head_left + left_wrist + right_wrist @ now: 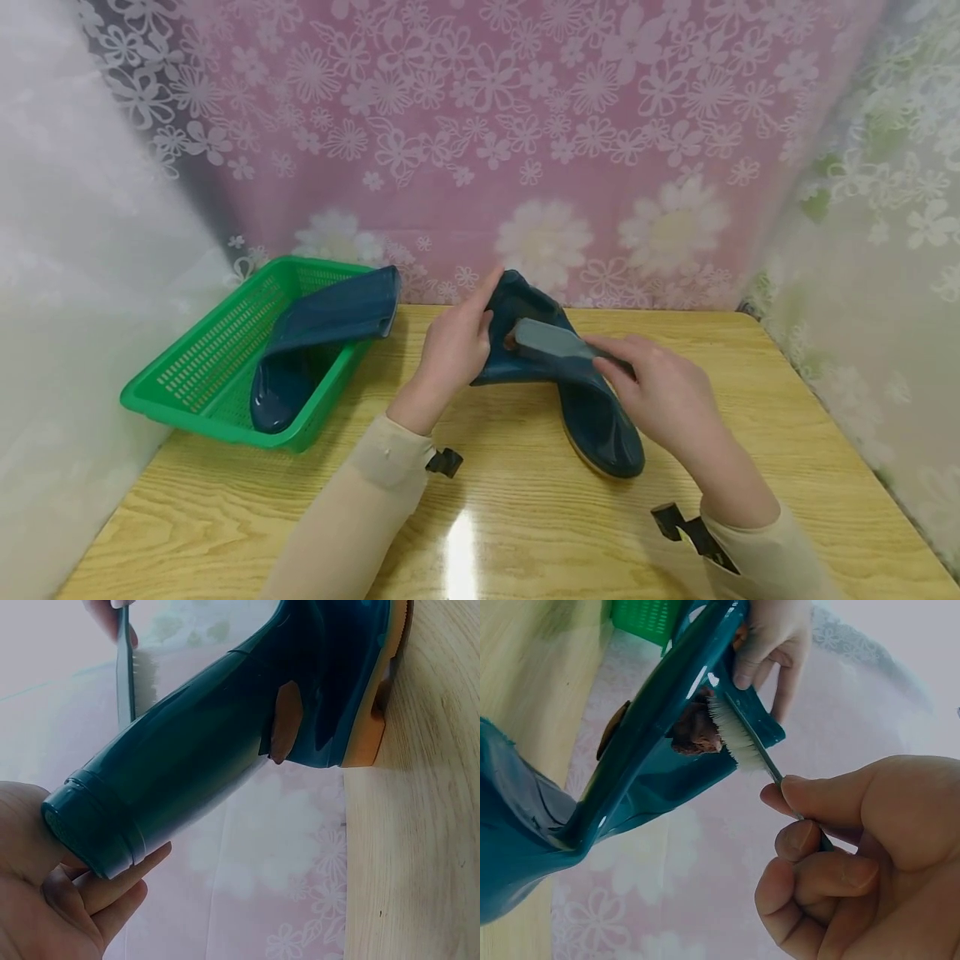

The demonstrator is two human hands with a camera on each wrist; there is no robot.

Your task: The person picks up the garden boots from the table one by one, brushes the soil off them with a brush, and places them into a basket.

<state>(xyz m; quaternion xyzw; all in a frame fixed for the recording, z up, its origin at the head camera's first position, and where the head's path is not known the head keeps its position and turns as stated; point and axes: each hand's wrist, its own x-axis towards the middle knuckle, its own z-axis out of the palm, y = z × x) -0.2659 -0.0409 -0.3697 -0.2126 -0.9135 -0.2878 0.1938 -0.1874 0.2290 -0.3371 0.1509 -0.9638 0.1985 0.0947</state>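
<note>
A dark blue-green rubber boot (592, 417) with a tan sole stands tilted on the table, its shaft leaning left. My left hand (456, 343) grips the top rim of the shaft, with the thumb on one side and fingers on the other. In my right hand (667, 396) is the handle of a brush (551, 337), pinched between thumb and fingers. White bristles (739, 735) face the shaft and touch a brown, dirt-like lump (697, 729) on it. Another brown patch (286, 724) shows near the ankle in the left wrist view.
To the left, a green plastic basket (202, 350) holds a second blue rubber boot (330, 308), its shaft sticking out over the right rim. Beneath everything is a wood-grain table (495, 517). A pink flowered curtain (465, 150) hangs behind the table's far edge.
</note>
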